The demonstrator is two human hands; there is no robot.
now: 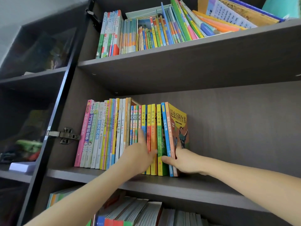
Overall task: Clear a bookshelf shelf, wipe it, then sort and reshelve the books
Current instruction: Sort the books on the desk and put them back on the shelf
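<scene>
The left hand (140, 154) lies flat, fingers straight, pressed against the yellow spines (153, 121) just ahead of its fingertips, seemingly to steady the row of books (114, 132) and stop it fanning forward. The right hand (185, 162) grips the end books (169, 128): its thumb crosses their lower spines and its fingers go behind the orange cover, probably because nothing props that end and bare shelf (219, 181) runs on to its right. The books stand upright between and left of the two hands, either being squared up or lifted as a batch; I cannot tell which.
</scene>
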